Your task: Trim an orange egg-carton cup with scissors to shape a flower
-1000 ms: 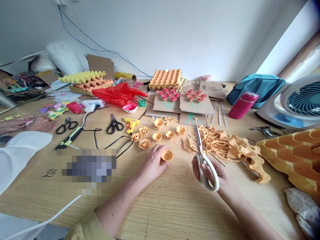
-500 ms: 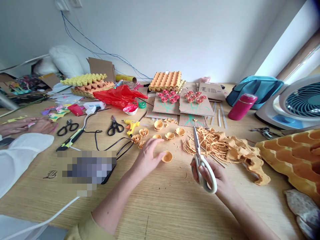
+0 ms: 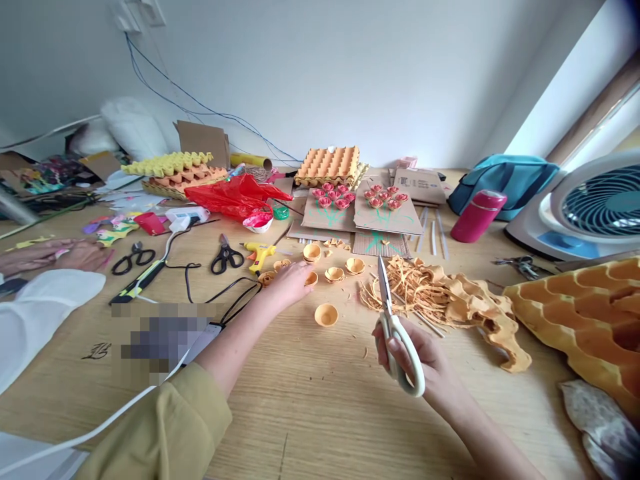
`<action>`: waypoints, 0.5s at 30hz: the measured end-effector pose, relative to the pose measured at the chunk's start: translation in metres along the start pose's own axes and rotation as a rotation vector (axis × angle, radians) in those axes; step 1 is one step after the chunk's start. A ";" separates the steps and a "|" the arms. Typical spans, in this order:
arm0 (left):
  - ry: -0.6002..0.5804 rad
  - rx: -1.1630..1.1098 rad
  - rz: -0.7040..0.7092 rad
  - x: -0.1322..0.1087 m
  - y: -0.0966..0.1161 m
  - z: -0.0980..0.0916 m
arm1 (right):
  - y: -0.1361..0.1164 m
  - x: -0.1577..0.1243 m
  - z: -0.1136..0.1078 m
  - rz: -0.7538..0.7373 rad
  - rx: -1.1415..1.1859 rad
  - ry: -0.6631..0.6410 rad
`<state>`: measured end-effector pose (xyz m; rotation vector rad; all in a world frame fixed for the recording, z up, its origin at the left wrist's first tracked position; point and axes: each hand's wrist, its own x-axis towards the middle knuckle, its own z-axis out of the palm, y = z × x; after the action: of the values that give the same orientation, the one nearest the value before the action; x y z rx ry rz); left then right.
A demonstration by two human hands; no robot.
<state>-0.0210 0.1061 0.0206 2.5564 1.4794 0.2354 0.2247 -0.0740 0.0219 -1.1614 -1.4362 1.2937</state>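
Note:
My right hand [image 3: 407,350] is wrapped round the white-handled scissors [image 3: 393,320], whose closed blades point away from me. Over the group of small orange carton cups, my left hand [image 3: 290,285] reaches out at a cup [image 3: 311,279] by its fingertips; whether it grips that cup cannot be made out. A single plain cup [image 3: 327,315] stands nearer to me, between the hands. Behind are a stacked cup [image 3: 311,253] and two petalled cups [image 3: 335,274] [image 3: 355,266]. Rolled orange flowers [image 3: 267,278] are partly hidden beyond my left hand.
Orange carton scraps [image 3: 425,287] lie beyond my right hand, a large egg tray [image 3: 575,307] at the right. A yellow glue gun [image 3: 260,255], black scissors [image 3: 227,256] and cables are on the left. Cardboard with red flowers [image 3: 330,208] stands behind. Another person's hands [image 3: 75,257] are far left.
My left hand has moved forward, away from the single plain cup to the cups behind it. My right hand still holds the scissors. The view has shifted slightly.

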 end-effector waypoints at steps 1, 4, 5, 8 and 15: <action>-0.007 -0.005 -0.002 0.000 -0.001 -0.001 | -0.001 0.000 0.000 0.001 0.000 0.000; -0.004 -0.024 -0.015 -0.004 0.000 -0.008 | -0.002 -0.001 0.000 0.005 -0.009 0.000; 0.002 -0.029 -0.022 -0.008 0.002 -0.012 | -0.002 -0.001 0.000 0.006 -0.013 0.001; 0.011 -0.081 0.001 -0.026 0.011 -0.024 | -0.002 -0.002 0.000 -0.001 -0.024 -0.001; 0.002 -0.258 0.103 -0.062 0.043 -0.023 | 0.002 -0.001 0.002 0.008 -0.008 -0.014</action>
<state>-0.0207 0.0324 0.0501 2.4259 1.2288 0.4142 0.2231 -0.0751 0.0201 -1.1660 -1.4495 1.3053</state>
